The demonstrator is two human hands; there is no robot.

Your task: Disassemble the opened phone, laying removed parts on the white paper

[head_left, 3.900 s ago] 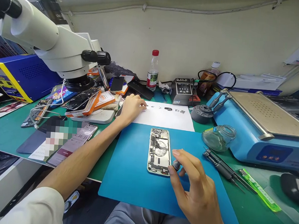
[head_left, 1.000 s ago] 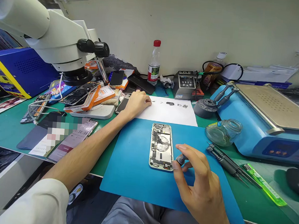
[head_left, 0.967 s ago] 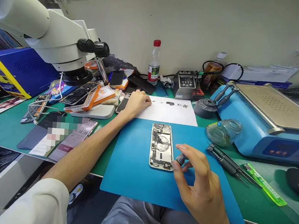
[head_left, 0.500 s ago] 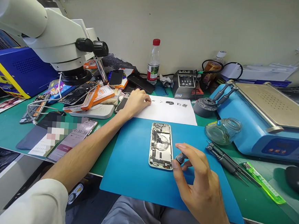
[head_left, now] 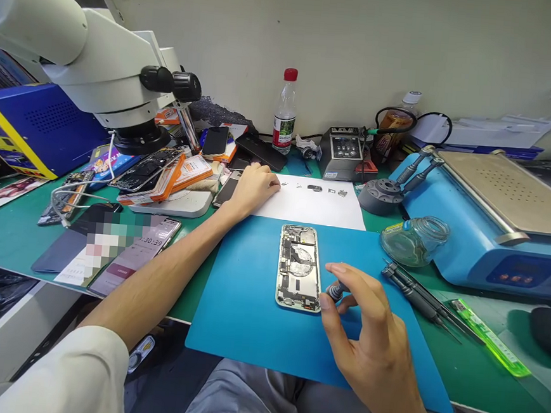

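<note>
On the blue mat (head_left: 245,280) lies an opened phone (head_left: 300,269), its inner parts and a round coil showing. My right hand (head_left: 375,335) is just right of the phone, thumb and fingers curled around a short grey screwdriver (head_left: 335,291); most of its shaft is hidden. My left hand (head_left: 255,189) reaches to the left end of a white paper sheet (head_left: 323,210), fingertips drawn together at its surface. Whatever those fingers hold, if anything, is too small to make out. Several small phone parts (head_left: 315,188) lie in a row on the sheet.
A microscope (head_left: 118,79) overhangs the left side, above stacked phones and boxes. At the right stand a blue heating plate (head_left: 505,250), a glass jar (head_left: 413,239) and a grey tool holder (head_left: 380,195). Tweezers (head_left: 421,297) lie by the mat. A bottle (head_left: 285,115) stands behind.
The whole view has shifted slightly. Both hands keep nearly the same pose, the left on the paper and the right beside the phone with the screwdriver.
</note>
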